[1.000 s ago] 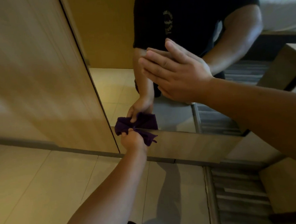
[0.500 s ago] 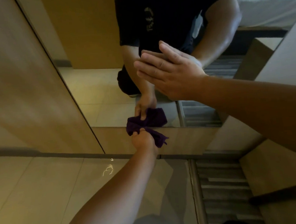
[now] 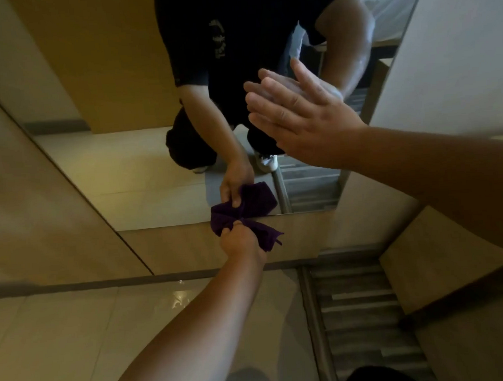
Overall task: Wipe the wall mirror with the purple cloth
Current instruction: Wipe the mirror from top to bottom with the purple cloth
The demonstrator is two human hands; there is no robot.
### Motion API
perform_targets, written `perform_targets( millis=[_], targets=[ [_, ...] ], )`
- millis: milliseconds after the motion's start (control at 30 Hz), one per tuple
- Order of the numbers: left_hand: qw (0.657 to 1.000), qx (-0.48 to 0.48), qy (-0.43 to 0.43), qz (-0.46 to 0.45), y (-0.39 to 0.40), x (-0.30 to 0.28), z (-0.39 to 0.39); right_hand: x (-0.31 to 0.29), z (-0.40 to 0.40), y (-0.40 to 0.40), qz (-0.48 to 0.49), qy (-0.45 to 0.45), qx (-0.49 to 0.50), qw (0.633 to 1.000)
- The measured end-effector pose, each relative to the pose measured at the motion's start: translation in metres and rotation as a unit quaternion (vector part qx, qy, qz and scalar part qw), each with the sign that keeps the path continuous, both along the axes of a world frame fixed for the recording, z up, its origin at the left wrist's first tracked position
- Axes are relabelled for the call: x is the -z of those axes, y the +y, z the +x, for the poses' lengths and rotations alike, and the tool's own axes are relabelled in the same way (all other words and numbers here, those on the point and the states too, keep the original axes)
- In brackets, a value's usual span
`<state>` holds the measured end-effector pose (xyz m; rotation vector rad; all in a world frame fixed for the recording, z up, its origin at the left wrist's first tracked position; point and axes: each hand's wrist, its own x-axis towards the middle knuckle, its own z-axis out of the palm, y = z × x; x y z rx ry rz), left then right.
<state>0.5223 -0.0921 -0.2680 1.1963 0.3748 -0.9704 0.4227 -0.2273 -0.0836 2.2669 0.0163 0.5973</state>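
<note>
The wall mirror point(image 3: 141, 168) fills the upper middle of the head view, set in a wooden wall. My left hand point(image 3: 240, 244) grips a bunched purple cloth point(image 3: 262, 232) and presses it against the mirror's bottom edge, near the lower middle. The cloth's reflection shows just above it in the glass. My right hand point(image 3: 304, 118) lies flat on the mirror higher up, fingers straight and together, holding nothing. The glass reflects a person in a dark shirt bending forward.
Wood panelling point(image 3: 21, 191) borders the mirror on the left and below. Glossy beige floor tiles point(image 3: 61, 337) lie beneath. A grey striped mat point(image 3: 360, 316) sits at the lower right beside a wooden cabinet point(image 3: 446, 266). A white bed shows in the reflection.
My left hand has carried the cloth rightward along the mirror's bottom edge. The camera has tilted and shifted, showing more of the mirror. My right hand stays flat on the glass.
</note>
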Motion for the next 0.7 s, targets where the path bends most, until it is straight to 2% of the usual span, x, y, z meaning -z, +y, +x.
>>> perform_targets(
  millis=[67, 100, 200, 267, 333, 467, 700],
  targets=[
    [1.0, 0.01, -0.001, 0.004, -0.004, 0.006, -0.007, -0.011, 0.005, -0.025, -0.126, 0.013, -0.055, 0.99],
    [1.0, 0.018, -0.007, 0.005, -0.004, 0.009, -0.01, -0.012, 0.001, -0.034, -0.167, -0.029, -0.05, 0.984],
    [0.999, 0.038, -0.022, 0.007, -0.008, 0.008, -0.024, 0.007, -0.027, -0.014, -0.102, -0.013, 0.124, 0.987],
    [0.998, 0.051, -0.029, 0.009, -0.012, 0.007, -0.031, 0.021, -0.044, -0.015, -0.147, -0.027, 0.115, 0.982],
    [0.998, 0.054, -0.035, 0.017, -0.015, 0.008, -0.039, 0.025, -0.057, -0.02, -0.178, -0.023, 0.15, 0.972],
    [0.996, 0.053, -0.059, 0.035, -0.023, 0.012, -0.049, 0.029, -0.076, -0.017, -0.171, -0.044, 0.184, 0.967],
    [0.996, 0.066, -0.051, 0.035, -0.038, 0.012, -0.077, 0.024, -0.087, -0.023, -0.178, -0.061, 0.156, 0.97]
  ],
)
